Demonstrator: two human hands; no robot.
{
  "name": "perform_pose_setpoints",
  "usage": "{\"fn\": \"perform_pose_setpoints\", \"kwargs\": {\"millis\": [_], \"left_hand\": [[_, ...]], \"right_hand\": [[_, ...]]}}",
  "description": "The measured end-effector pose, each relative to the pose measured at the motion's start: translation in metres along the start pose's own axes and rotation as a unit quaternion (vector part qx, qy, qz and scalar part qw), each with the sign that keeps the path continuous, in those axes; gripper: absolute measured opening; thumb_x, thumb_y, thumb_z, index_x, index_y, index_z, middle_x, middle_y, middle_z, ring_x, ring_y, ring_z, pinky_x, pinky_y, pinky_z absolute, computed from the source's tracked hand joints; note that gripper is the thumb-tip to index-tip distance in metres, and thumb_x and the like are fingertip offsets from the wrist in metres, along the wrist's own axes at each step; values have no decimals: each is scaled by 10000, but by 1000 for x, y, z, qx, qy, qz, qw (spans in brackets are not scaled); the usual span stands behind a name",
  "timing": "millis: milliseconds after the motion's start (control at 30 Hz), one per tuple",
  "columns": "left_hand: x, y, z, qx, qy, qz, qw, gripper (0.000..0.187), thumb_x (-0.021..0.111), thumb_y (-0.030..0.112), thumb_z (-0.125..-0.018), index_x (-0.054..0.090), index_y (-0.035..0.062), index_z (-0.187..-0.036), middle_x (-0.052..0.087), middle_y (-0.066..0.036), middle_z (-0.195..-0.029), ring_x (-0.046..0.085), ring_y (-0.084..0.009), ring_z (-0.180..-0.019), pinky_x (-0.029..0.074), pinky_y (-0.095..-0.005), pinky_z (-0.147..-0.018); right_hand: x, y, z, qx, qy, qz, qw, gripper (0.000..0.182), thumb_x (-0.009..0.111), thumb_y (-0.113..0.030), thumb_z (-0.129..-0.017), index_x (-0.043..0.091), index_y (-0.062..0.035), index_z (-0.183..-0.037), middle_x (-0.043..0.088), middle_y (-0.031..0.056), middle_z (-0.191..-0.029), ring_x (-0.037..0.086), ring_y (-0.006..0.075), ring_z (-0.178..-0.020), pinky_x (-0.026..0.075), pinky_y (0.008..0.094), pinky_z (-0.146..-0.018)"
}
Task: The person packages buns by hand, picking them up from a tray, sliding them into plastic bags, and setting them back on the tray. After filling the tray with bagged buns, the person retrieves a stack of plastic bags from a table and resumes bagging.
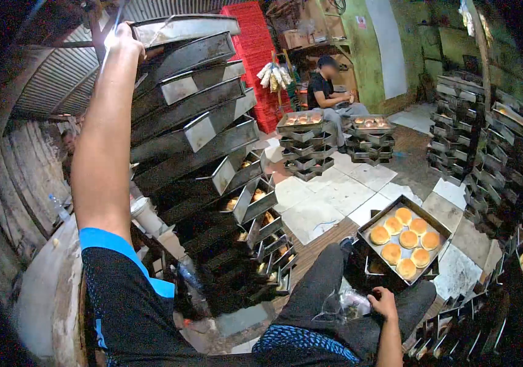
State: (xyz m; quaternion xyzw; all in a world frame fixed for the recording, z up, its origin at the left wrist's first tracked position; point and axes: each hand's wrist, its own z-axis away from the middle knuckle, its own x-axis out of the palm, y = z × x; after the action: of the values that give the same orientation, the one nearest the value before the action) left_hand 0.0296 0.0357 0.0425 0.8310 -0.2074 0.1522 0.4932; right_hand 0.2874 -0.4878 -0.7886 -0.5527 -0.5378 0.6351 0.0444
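While the left hand (pixel 124 38) grips the top tray (pixel 182 27) (no readable lettering), the right hand (pixel 383 301) clutches a plastic bag (pixel 341 306).

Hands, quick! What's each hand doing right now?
Left hand: raised high, gripping the top baking tray of the tall stack.
Right hand: low by the knee, closed on a clear plastic bag.

Left arm stretched high, left hand (pixel 124 38) closed in grip; right hand (pixel 383 301) low, fingers curled.
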Motion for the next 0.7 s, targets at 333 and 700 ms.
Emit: {"fn": "perform_pose_setpoints", "kwargs": {"millis": [333,700], "left_hand": [[-67,-70,199,296,-48,57,952,424,660,350,-787,544,132,-1131,512,-122,-1151,578,-317,-944,471,-478,-839],[-73,-223,468,121,-159,512,836,403,602,255,-722,537,-32,-996,503,-124,-881,483,-183,-716,381,-316,-685]], "right_hand": [[-13,-49,-10,-58,119,-50,990,458,753,-215,-742,594,11,-1107,637,195,-1047,610,356,-976,471,409,-882],[-53,-333,-31,-426,61,-402,809,390,776,-123,-760,666,-5,-1114,644,194,-1078,654,311,-882,532,364,-760]]}}
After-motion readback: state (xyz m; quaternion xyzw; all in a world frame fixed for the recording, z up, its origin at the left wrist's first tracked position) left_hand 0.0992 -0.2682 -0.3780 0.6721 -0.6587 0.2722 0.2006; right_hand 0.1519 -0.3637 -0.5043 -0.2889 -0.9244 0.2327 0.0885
